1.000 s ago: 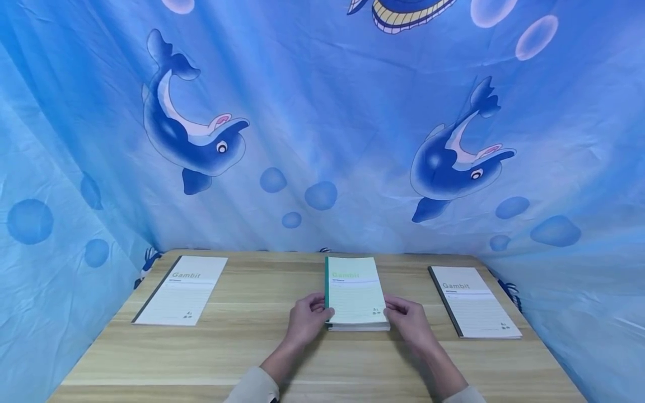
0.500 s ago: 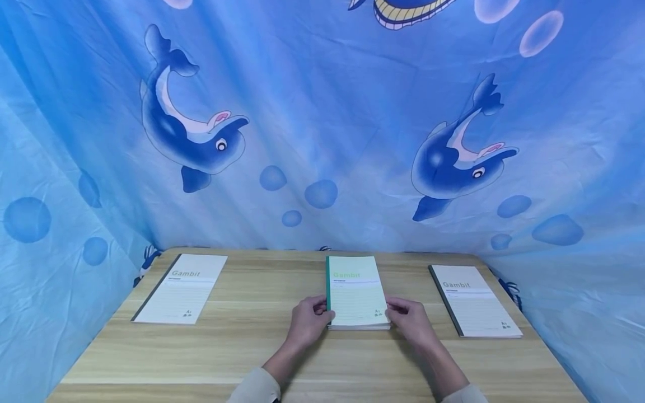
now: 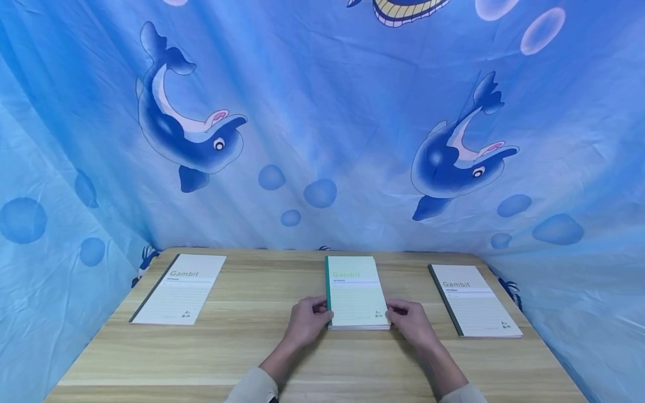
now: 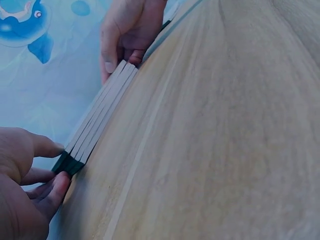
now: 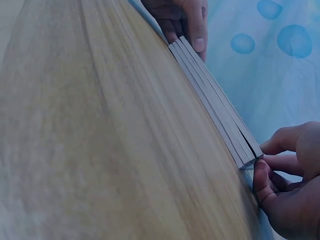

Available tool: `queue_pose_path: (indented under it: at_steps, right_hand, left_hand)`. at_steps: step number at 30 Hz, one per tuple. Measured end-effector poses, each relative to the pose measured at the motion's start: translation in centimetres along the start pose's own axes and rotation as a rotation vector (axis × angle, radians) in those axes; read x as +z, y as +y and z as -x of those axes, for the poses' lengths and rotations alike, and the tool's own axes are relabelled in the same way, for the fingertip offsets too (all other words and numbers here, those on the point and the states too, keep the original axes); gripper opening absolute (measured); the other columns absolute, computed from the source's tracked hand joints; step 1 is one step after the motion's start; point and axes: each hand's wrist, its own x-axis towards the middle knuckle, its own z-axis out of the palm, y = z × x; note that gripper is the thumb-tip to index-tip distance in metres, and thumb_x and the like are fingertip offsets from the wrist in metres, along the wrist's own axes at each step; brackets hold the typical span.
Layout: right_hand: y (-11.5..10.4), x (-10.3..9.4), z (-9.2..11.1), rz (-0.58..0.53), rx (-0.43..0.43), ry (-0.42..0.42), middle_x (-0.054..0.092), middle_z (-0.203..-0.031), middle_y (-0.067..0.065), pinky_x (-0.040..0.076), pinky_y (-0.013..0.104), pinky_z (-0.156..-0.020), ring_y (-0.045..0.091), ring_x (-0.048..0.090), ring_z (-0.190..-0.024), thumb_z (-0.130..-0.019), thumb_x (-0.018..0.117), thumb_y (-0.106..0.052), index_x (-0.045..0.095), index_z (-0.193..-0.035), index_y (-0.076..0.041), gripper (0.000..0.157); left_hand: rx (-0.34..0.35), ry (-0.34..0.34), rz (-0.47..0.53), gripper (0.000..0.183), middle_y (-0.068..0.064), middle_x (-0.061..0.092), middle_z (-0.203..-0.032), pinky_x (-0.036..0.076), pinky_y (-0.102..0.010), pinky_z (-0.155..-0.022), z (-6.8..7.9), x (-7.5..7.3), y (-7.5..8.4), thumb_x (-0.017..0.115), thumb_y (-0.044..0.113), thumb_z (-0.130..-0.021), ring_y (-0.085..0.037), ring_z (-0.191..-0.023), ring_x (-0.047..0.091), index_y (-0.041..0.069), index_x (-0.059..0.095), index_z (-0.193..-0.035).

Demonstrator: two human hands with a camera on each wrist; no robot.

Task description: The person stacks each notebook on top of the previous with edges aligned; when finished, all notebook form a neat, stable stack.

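Note:
A stack of notebooks (image 3: 355, 291) with green spines lies at the middle of the table, the top one with a pale green "Gambit" cover. My left hand (image 3: 308, 322) grips its spine side near the front corner, thumb at the cover's edge. At the opposite front corner, my right hand (image 3: 410, 322) pinches the stack's right side between thumb and fingers. Seen from the left wrist, the stack's page edges (image 4: 102, 112) sit nearly flush. A narrow dark gap shows under the top notebook (image 5: 225, 100) in the right wrist view.
One white notebook (image 3: 178, 290) with a dark spine lies at the left of the wooden table (image 3: 242, 358). Another white notebook (image 3: 476, 302) lies at the right. A blue dolphin-printed curtain (image 3: 322, 123) hangs behind and along the sides.
The top notebook's front edge has come slightly nearer to the front edge of those below it. Both hands keep hold of the stack with very little movement.

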Motion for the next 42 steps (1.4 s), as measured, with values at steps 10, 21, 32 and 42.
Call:
queue_pose_path:
  at_steps: [10,21,32,42]
  right_hand:
    - [0.3,0.0,0.0,0.021,-0.002,0.003,0.07,-0.116,0.012,0.059,0.024,-0.072,0.02,0.065,-0.099,-0.094,0.067,-0.007,0.07,-0.127,-0.002,0.033]
    - [0.3,-0.1,0.1,0.036,-0.001,0.011,0.07,-0.12,0.013,0.06,0.03,-0.081,0.022,0.065,-0.107,-0.095,0.067,-0.01,0.069,-0.129,-0.001,0.035]
    - [0.1,0.1,-1.2,-0.041,0.018,0.008,0.072,-0.116,0.018,0.057,0.025,-0.067,0.02,0.066,-0.087,-0.097,0.062,-0.008,0.066,-0.132,0.002,0.037]
    - [-0.3,0.1,-3.1,-0.057,0.036,-0.026,0.07,-0.114,0.017,0.054,0.026,-0.067,0.019,0.063,-0.083,-0.099,0.06,-0.008,0.064,-0.135,0.004,0.038]
  left_hand:
    - [0.024,-0.01,-0.017,0.044,-0.012,0.072,-0.102,0.061,-0.024,-0.077,0.0,-0.2,-0.2,0.072,0.008,-0.089,-0.017,-0.093,0.068,-0.011,0.065,-0.129]
    - [0.034,-0.004,-0.017,0.046,-0.012,0.071,-0.101,0.058,-0.022,-0.075,0.0,-0.1,-0.1,0.073,0.009,-0.089,-0.017,-0.092,0.066,-0.01,0.065,-0.13]
    - [-0.009,-0.011,-0.023,0.05,-0.013,0.07,-0.107,0.062,-0.031,-0.084,-0.4,-0.2,0.0,0.072,0.006,-0.088,-0.02,-0.098,0.067,-0.011,0.06,-0.134]
    - [-0.037,0.004,-0.038,0.047,-0.018,0.072,-0.117,0.061,-0.039,-0.088,-1.5,-0.1,0.3,0.064,0.004,-0.092,-0.025,-0.104,0.067,-0.009,0.059,-0.137]
